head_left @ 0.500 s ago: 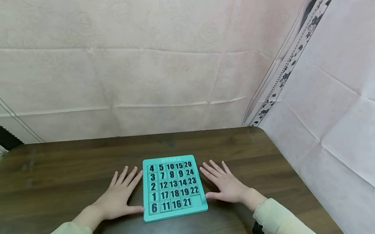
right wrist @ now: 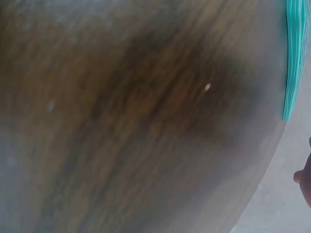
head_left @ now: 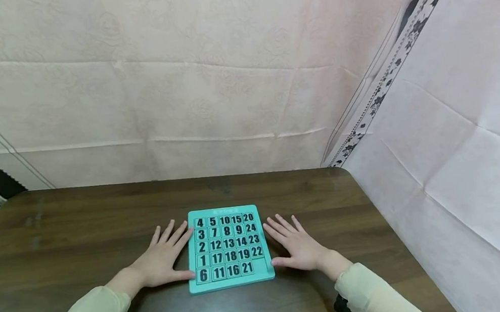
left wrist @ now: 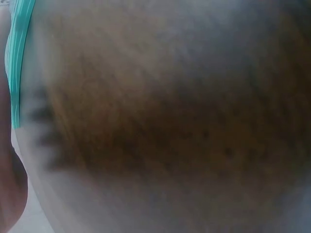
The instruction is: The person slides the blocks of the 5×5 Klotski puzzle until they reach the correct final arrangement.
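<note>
A turquoise number slide puzzle (head_left: 232,283) lies flat on the table, its black-numbered tiles in rows and a gap at the bottom right corner. My left hand (head_left: 162,261) is spread out to its left, with the thumb and index fingertips on the puzzle's left edge. On the other side my right hand (head_left: 303,249) is also spread, its thumb tip at the right edge. The left wrist view catches the puzzle's side (left wrist: 18,63) and part of the hand (left wrist: 12,194). In the right wrist view the puzzle's side (right wrist: 294,58) shows beside a bit of the hand (right wrist: 306,179).
The dark wooden table (head_left: 101,217) has rounded far corners. A pale patterned cloth (head_left: 156,94) hangs behind it, and another white cloth (head_left: 465,118) hangs along the right side. Dark bands are worn at both wrists.
My left hand has shifted slightly right, so its thumb and index fingertips now overlap the puzzle's edge. The right hand is nearly unchanged. The head view has moved a little.
</note>
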